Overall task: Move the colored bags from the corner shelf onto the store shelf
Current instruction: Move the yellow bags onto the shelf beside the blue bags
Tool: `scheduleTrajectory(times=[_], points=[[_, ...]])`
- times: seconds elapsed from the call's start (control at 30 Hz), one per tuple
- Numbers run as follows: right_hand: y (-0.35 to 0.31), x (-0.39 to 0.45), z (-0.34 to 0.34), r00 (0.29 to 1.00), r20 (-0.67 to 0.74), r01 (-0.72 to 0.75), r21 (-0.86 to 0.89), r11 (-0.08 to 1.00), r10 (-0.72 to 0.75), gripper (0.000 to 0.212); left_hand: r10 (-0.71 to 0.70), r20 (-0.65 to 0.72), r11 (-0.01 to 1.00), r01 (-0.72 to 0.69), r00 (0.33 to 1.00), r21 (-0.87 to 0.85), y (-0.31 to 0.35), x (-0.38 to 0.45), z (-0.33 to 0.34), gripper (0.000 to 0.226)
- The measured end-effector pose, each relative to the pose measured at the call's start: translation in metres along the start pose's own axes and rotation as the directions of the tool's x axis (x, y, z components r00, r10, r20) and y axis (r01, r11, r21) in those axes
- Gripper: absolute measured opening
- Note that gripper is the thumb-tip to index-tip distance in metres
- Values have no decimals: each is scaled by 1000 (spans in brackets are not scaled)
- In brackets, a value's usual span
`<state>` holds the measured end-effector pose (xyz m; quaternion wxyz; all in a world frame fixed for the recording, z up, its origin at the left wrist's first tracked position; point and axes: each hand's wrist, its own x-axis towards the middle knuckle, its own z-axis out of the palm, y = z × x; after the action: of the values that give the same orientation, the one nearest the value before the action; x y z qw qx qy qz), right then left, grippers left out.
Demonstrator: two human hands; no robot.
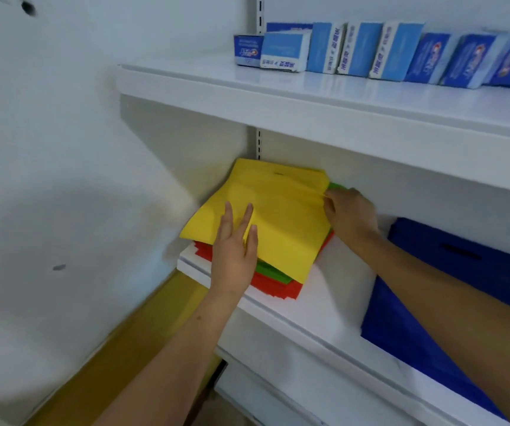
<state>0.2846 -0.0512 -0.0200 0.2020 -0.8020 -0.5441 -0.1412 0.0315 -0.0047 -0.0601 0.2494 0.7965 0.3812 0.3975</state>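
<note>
You are working at the left end of the white shelf [333,305], where it meets the wall [63,149]. A stack of flat colored bags is lying there: the yellow bag [281,222] is on top, a green bag [270,272] is showing beneath it at the near edge and at the far right corner, and a red bag [278,289] is lying at the bottom, directly on the shelf.

Your left hand [235,244] is resting flat on the near left part of the yellow bag, fingers straight and slightly spread, gripping nothing. Your right hand [352,215] is pinching the right edge of the yellow bag between thumb and fingers, and that edge is puckering slightly at the pinch.

The yellow bag is sitting askew on the stack, with its left corner overhanging the shelf edge.

A blue bag [450,290] is lying on the same shelf to the right, well apart from the stack, partly hidden by your right forearm.

On the upper shelf [309,99], a row of blue and white boxes [370,50] is standing along the back.
</note>
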Motion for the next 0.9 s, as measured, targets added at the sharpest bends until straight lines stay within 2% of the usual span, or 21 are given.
scheduleTrajectory(times=[0.17, 0.37, 0.5, 0.63, 0.83, 0.9], points=[[66, -37, -57, 991, -38, -125, 72, 989, 128, 32, 61, 11, 965, -56, 998, -256, 87, -13, 18, 47], [178, -117, -135, 947, -132, -240, 307, 921, 291, 33, 203, 58, 917, -169, 977, -362, 186, -44, 98, 45], [265, -190, -180, 905, -195, -324, 257, 910, 377, 24, 274, 102, 898, -216, 956, -384, 251, -98, 161, 44], [349, -277, -221, 883, -246, -361, 187, 914, 399, 27, 377, 154, 869, -291, 913, -400, 313, -161, 216, 42], [457, -400, -262, 815, -131, -559, 76, 826, 564, 34, 460, 415, 872, -310, 785, -380, 371, -246, 286, 68], [482, -426, -267, 797, -78, -598, 30, 801, 598, 36, 468, 465, 870, -297, 752, -394, 384, -270, 301, 69]])
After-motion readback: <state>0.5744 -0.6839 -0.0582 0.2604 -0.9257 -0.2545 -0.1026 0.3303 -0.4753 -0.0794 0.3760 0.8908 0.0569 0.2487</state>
